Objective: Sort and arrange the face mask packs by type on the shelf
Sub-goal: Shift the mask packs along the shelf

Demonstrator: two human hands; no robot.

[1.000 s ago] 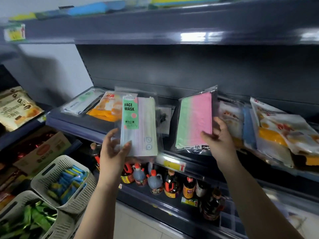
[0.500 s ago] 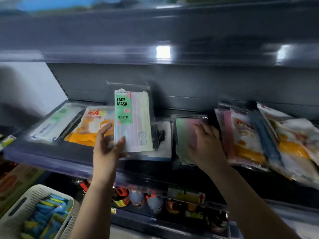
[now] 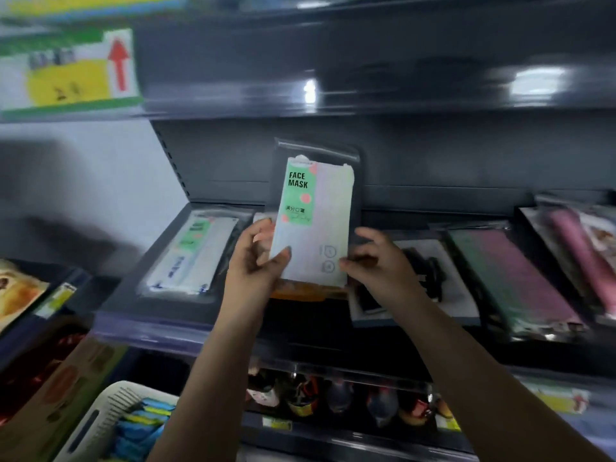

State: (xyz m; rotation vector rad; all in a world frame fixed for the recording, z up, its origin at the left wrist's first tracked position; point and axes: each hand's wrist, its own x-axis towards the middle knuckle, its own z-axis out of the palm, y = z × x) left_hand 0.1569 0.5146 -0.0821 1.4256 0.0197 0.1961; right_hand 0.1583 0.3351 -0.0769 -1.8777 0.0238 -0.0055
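Note:
A clear pack of white masks with a green "FACE MASK" label (image 3: 316, 221) stands upright above the dark shelf (image 3: 150, 315). My left hand (image 3: 256, 261) grips its lower left edge. My right hand (image 3: 376, 261) pinches its lower right corner. A matching green-label pack (image 3: 193, 255) lies flat at the shelf's left end. An orange pack (image 3: 300, 291) lies under the held one, mostly hidden. A black mask pack (image 3: 423, 271) and a green-pink pack (image 3: 510, 271) lie to the right.
More pink and printed packs (image 3: 576, 248) crowd the shelf's right end. Bottles (image 3: 336, 398) line the shelf below. A white basket (image 3: 110, 425) with blue items stands at lower left. A price label with a red arrow (image 3: 73, 68) hangs on the upper shelf.
My right hand left the green-pink pack lying on the shelf and came over to the white pack's lower right corner. The view has shifted up and left.

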